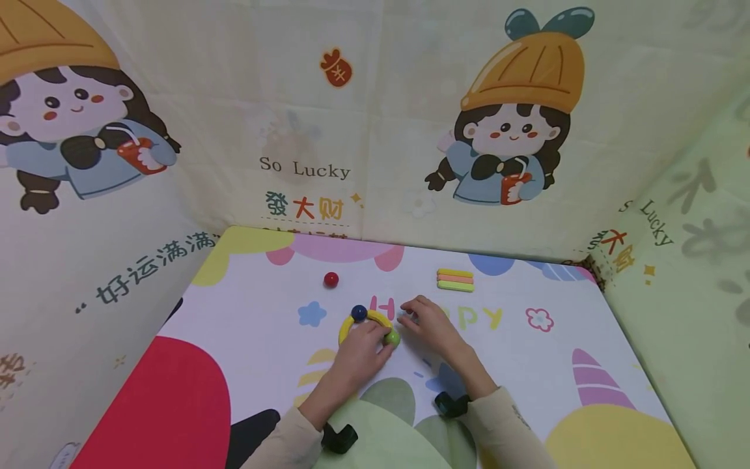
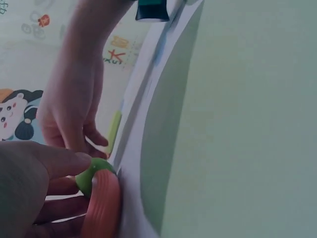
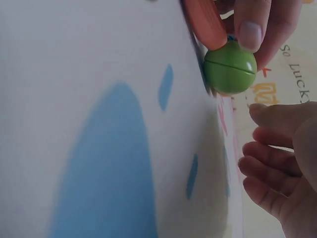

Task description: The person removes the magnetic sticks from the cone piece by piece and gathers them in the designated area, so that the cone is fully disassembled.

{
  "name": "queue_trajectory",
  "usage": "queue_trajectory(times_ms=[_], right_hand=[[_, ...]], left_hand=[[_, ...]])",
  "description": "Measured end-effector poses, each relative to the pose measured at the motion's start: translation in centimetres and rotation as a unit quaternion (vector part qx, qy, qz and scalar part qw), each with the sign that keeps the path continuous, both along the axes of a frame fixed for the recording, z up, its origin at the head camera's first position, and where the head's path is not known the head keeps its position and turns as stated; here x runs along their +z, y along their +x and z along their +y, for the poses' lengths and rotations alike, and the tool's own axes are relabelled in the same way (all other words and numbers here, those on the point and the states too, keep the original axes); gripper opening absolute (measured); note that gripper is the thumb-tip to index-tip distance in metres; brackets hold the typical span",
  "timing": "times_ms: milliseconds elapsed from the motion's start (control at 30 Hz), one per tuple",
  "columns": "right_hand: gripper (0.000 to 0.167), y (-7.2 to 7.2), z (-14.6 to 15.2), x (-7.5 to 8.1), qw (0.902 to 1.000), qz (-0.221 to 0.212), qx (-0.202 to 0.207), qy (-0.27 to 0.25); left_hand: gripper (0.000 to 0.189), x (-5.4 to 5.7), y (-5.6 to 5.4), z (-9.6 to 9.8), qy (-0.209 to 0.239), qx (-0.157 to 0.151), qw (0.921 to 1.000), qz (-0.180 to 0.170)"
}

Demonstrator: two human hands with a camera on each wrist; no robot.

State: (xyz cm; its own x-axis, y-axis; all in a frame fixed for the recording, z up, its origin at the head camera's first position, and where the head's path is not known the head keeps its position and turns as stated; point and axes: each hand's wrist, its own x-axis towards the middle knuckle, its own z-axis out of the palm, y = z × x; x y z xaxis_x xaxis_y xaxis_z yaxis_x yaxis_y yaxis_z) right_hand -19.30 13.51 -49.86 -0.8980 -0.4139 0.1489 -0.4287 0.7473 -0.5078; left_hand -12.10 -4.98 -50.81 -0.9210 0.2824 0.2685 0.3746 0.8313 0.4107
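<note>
My left hand (image 1: 357,355) pinches a green ball (image 1: 392,338), thumb on its near side and fingers behind. In the right wrist view the ball (image 3: 230,69) shows a groove around its middle. An orange curved piece (image 2: 103,208) meets the ball in the left wrist view. Two yellow curved pieces (image 1: 381,318) and a dark blue ball (image 1: 359,312) between them form an arc beyond my left hand, which hides part of the shape. Just right of the green ball, my right hand (image 1: 435,331) is held with loosely bent fingers and nothing in them.
A red ball (image 1: 331,280) lies farther back on the patterned table mat (image 1: 263,312). To the back right, yellow, orange and green sticks (image 1: 455,280) lie side by side. Printed cloth walls (image 1: 387,195) stand behind and at both sides of the table.
</note>
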Motion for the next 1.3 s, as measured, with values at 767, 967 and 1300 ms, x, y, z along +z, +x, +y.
queue_trajectory(times_ms=[767,967,1300], right_hand=[[0.014,-1.2,-2.1,-0.4,0.9958,-0.077,0.049,0.006],[0.015,-1.1,-2.1,-0.3,0.9943,-0.100,0.037,0.002],[0.017,-0.9,-2.4,-0.4,0.9939,-0.108,0.019,0.010]], left_hand=[[0.035,-1.2,0.3,0.9,0.001,0.041,0.9973,0.061],[0.031,-0.9,0.5,0.7,0.003,0.013,0.9970,0.077],[0.022,-0.1,1.2,0.4,-0.033,-0.045,0.9977,0.040]])
